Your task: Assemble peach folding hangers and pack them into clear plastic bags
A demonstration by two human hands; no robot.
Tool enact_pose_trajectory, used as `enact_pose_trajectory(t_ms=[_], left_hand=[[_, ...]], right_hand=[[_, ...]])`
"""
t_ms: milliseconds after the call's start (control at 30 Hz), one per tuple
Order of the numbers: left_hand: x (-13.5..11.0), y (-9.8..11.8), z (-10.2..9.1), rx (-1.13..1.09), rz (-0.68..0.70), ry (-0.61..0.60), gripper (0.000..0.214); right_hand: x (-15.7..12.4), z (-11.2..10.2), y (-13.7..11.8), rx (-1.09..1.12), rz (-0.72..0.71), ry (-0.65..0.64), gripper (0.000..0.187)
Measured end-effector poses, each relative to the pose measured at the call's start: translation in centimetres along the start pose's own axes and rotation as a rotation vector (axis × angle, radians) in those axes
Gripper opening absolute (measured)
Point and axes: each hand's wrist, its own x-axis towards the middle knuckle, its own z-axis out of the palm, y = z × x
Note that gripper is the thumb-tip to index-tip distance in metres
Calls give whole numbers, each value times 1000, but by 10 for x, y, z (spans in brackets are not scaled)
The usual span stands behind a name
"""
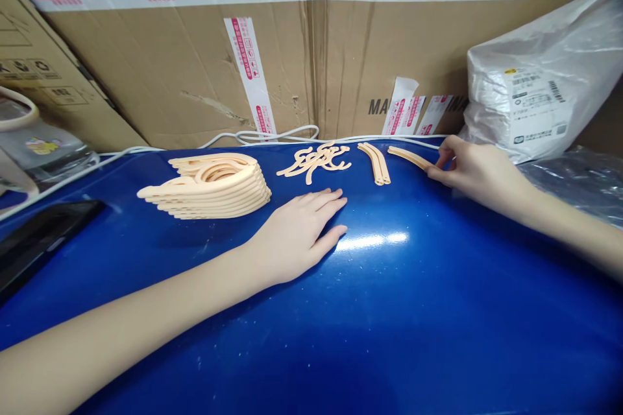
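My left hand (296,233) lies flat on the blue tabletop (311,337), fingers stretched out and nothing in them. At the right, my right hand (474,172) pinches the near end of a curved beige strip (409,156) between thumb and fingers. Left of that strip is a small bundle of similar curved strips (374,163), side by side. A loose heap of thin, hooked beige pieces (315,162) sits just beyond my left fingertips. Farther left stands a neat stack of larger beige looped pieces (214,188).
Cardboard boxes (185,65) wall off the back. A white cable (277,135) runs along the table's rear edge. At right rear stands a white plastic parcel (525,84) beside clear plastic wrap (579,181). A black phone (43,240) and a clear container (39,130) are at left.
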Motion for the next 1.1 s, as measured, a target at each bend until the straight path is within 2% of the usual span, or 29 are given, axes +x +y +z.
enact_pose_trajectory(t_ms=[133,200,267,333,400,500,567,700,900,1100], left_hand=[[1,-1,1,8,7,1,46],[1,0,-1,3,3,-1,47],[1,2,-7,-24,-23,54,53],[0,4,-16,-58,-39,160,58],[-2,6,-25,-73,-11,237,58],[-9,9,-32,-77,35,208,47],[-15,11,-31,-86,47,163,37],[-26,14,-23,-56,79,112,22],[-30,11,-18,-59,43,87,20],[-28,10,-17,-86,12,81,16]], right_hand=[[-1,-11,-2,33,18,92,24],[-6,-15,-8,91,-45,135,23],[-14,-18,-17,143,-174,144,22],[-24,-18,-29,169,-342,132,19],[-36,-18,-41,187,-527,108,19],[-52,-16,-56,176,-737,114,23],[-59,-15,-64,167,-818,148,22],[-64,-10,-71,181,-874,134,20],[-61,1,-72,273,-860,46,26],[-60,3,-72,260,-854,24,29]])
